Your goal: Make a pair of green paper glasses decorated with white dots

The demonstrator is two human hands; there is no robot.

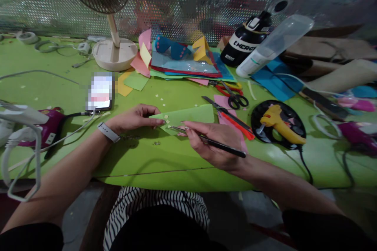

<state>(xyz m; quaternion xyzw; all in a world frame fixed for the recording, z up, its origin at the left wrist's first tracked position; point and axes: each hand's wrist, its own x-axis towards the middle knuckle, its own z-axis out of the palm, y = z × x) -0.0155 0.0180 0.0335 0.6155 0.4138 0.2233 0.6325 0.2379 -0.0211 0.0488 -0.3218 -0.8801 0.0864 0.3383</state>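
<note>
Grn tbl [182, 166] holds 1 fan [114, 55], 1 phone [101, 91] & 1 blk tray [258, 108].

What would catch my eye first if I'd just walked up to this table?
Probably the two hands at the centre: the left hand pinches a pale green sheet while the right hand holds a dark-handled tool with its tip at the paper. Next, perhaps, the yellow glue gun on a round black dish to the right, and the blue glasses-shaped piece at the back.

Head view, forward, downward, table [182, 157] near
</note>
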